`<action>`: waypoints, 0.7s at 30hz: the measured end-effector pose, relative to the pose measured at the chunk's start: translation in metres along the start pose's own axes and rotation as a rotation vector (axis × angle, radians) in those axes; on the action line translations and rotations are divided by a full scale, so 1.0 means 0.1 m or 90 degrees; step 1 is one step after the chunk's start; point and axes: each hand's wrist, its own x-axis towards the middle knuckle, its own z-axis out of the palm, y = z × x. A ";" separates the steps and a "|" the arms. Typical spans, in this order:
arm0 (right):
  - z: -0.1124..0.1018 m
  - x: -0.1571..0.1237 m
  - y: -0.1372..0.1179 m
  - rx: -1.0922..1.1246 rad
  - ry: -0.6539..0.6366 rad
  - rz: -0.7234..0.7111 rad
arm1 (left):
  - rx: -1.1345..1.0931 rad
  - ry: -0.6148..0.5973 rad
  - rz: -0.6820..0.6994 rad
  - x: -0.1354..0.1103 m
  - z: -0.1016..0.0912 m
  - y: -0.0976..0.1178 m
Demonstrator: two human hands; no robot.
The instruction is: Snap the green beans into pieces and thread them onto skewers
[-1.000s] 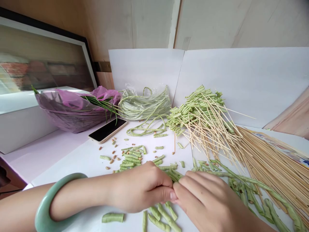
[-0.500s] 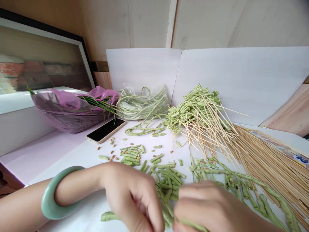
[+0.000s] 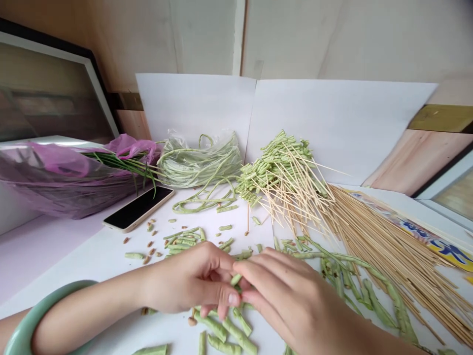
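Both forearms are resting low over the desk (image 3: 92, 266), pretty much meeting in the middle. The left hand (image 3: 188, 281) has a chunky jade bangle (image 3: 40, 296) at the wrist, and the right hand (image 3: 291, 301) angles in knuckles-up. The fingers (image 3: 266, 268) of both hands are curled closed around a short piece of long bean (image 3: 235, 279). More cut bean pieces (image 3: 240, 335) lie right under the hands, with bamboo skewers (image 3: 388, 251) off to the right and a phone (image 3: 138, 208) up left.

The left hand (image 3: 186, 280) and right hand (image 3: 291, 301) meet, curled closely together.
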 end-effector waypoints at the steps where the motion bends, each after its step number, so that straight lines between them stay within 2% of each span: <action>1: 0.00 0.00 -0.01 -0.007 -0.001 -0.017 | -0.012 -0.009 -0.005 0.00 0.02 -0.01; 3: -0.04 0.00 -0.01 -0.039 -0.020 -0.038 | -0.022 -0.020 -0.002 -0.01 0.04 -0.03; 5: -0.12 0.03 0.00 -0.086 -0.063 -0.015 | -0.006 -0.012 0.007 -0.01 0.06 -0.04; 9: -0.29 0.02 0.09 -0.261 -0.227 0.069 | 0.064 0.050 -0.005 -0.03 0.07 -0.01; 12: -0.41 -0.12 0.23 -0.348 -0.319 0.107 | 0.096 0.073 -0.006 -0.03 0.06 0.02; 15: -0.57 -0.32 0.39 -0.332 -0.320 0.123 | 0.144 0.099 0.010 -0.02 0.05 0.05; 17: -0.71 -0.41 0.48 -0.306 -0.204 0.151 | 0.167 0.119 0.026 -0.02 0.03 0.05; 21: -0.93 -0.46 0.54 -0.308 -0.131 0.106 | 0.145 0.166 0.054 0.01 -0.02 0.02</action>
